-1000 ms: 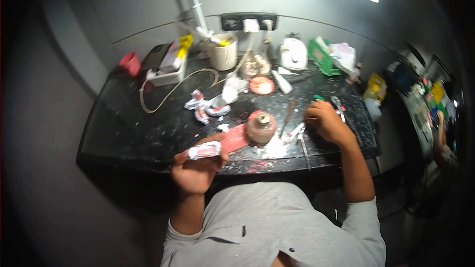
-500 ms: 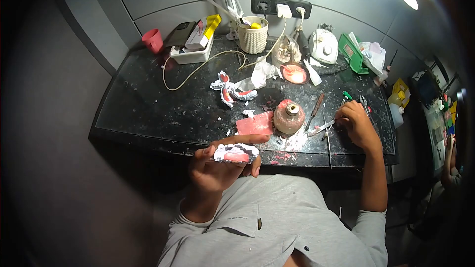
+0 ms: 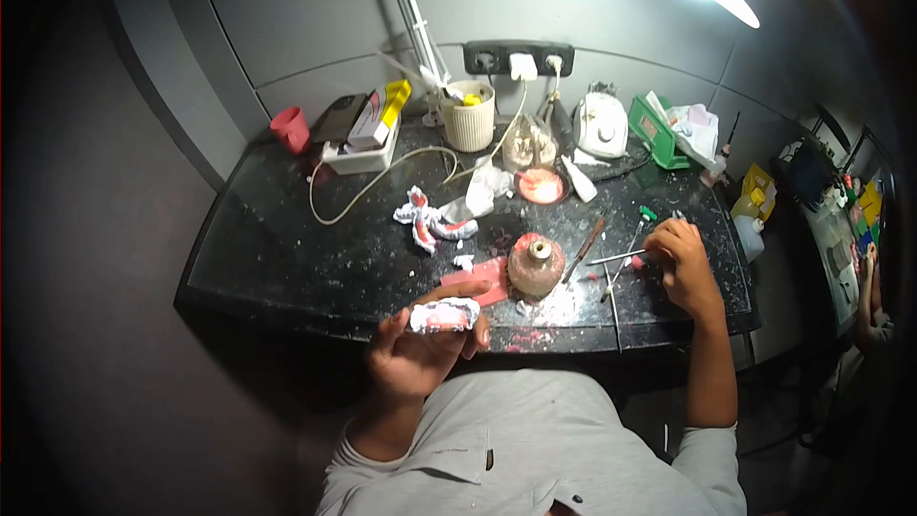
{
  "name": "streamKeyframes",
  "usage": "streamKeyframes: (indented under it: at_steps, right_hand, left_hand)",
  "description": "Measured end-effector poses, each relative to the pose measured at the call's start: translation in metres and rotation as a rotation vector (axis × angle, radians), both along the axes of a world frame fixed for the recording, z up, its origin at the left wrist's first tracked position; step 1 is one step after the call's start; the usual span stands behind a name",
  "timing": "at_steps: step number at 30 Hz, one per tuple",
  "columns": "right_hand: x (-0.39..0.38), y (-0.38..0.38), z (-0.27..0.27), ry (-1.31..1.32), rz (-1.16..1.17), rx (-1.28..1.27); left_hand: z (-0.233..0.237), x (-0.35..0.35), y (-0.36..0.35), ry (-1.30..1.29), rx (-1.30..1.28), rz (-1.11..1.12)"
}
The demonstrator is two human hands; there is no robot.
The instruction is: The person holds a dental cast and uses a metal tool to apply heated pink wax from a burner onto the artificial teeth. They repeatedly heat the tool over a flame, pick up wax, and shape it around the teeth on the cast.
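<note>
Left hand [image 3: 415, 354] holds a dental cast [image 3: 444, 315]; right hand [image 3: 680, 263] grips a thin tool [image 3: 616, 257] beside the burner [image 3: 535, 266].

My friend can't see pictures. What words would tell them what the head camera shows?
A person's left hand holds a small white and pink tooth model at the near edge of a messy black table. Their right hand grips a thin metal tool over the table. A round brown jar and a pink sheet sit between the hands.
</note>
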State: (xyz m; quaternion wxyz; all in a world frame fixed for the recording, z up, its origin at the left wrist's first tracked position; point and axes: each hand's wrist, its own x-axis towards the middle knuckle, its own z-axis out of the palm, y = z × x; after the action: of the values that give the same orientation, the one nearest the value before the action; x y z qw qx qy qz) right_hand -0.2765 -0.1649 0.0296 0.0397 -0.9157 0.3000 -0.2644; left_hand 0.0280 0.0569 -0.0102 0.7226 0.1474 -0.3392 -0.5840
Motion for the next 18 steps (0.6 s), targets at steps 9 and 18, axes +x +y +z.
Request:
streamKeyframes:
  at_steps: [9,18]
  right_hand:
    - [-0.024,-0.021,-0.021,-1.051,0.190,0.717]
    - [-0.003,0.022,0.005,-0.851,0.402,0.945]
  left_hand:
    - [-0.015,-0.012,-0.004,0.237,0.196,0.019]
    - [-0.014,-0.023,-0.006,-0.046,0.093,0.105]
